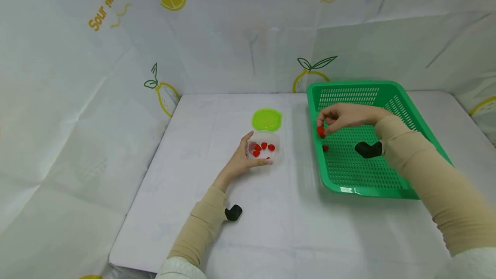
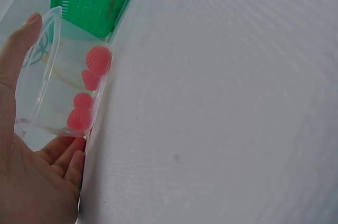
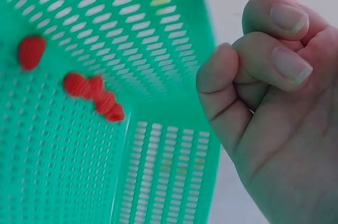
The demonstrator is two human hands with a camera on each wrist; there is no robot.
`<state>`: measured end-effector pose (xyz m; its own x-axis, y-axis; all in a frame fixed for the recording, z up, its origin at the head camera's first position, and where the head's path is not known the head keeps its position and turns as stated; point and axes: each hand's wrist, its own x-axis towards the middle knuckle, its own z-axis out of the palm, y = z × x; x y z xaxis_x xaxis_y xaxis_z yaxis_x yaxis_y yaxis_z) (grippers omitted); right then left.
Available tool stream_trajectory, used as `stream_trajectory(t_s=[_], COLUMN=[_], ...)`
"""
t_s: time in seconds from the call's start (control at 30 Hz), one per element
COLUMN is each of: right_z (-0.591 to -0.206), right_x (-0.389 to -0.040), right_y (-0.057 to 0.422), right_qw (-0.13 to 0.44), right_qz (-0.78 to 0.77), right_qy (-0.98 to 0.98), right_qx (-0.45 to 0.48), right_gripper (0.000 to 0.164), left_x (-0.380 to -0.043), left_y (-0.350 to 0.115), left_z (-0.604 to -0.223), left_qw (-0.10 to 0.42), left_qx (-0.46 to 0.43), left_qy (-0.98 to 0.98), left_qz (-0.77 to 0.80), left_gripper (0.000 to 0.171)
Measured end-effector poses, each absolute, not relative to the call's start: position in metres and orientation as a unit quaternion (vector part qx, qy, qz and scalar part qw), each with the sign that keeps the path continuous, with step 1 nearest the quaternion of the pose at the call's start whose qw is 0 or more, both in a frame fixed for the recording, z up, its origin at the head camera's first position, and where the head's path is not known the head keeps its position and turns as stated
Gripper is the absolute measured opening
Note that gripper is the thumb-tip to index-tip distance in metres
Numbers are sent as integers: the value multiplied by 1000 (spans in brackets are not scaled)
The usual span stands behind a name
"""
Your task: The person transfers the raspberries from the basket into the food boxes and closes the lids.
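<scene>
My left hand [image 1: 242, 160] holds a clear plastic tub [image 2: 63, 76], its thumb and fingers spread round the sides. Several red raspberries [image 2: 99, 60] lie inside the tub, toward its bottom. My right hand [image 1: 346, 116] is over the left side of a green plastic basket [image 1: 358, 193], and its thumb and forefinger pinch a raspberry [image 1: 320, 131]. In the right wrist view the other fingers are curled toward the palm, and the pinching fingertips fall outside the frame. More raspberries [image 3: 105, 102] lie on the basket floor along its left wall, with a single raspberry [image 3: 31, 52] apart from them.
A bright green lid [image 1: 266, 119] lies flat on the white table [image 1: 193, 158] just behind the tub. The basket stands to the right with raised slotted walls. A lemon-printed sheet [image 1: 240, 33] hangs behind and to the left of the table.
</scene>
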<state>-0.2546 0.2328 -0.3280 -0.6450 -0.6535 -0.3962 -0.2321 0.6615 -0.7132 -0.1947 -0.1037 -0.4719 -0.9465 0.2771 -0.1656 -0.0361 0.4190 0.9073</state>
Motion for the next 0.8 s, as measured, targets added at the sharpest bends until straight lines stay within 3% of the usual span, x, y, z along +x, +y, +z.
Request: stream_trajectory(t_s=[0.8], right_z=[-338], right_x=[-271], right_y=[138], right_qw=[295], right_qz=[-370], right_qy=[830], right_qx=[-295], right_gripper=[26], left_x=[-196], left_y=[-103], left_z=[-472], left_qw=[154], left_qx=[60], left_qy=[826], left_qz=[538], left_gripper=[105])
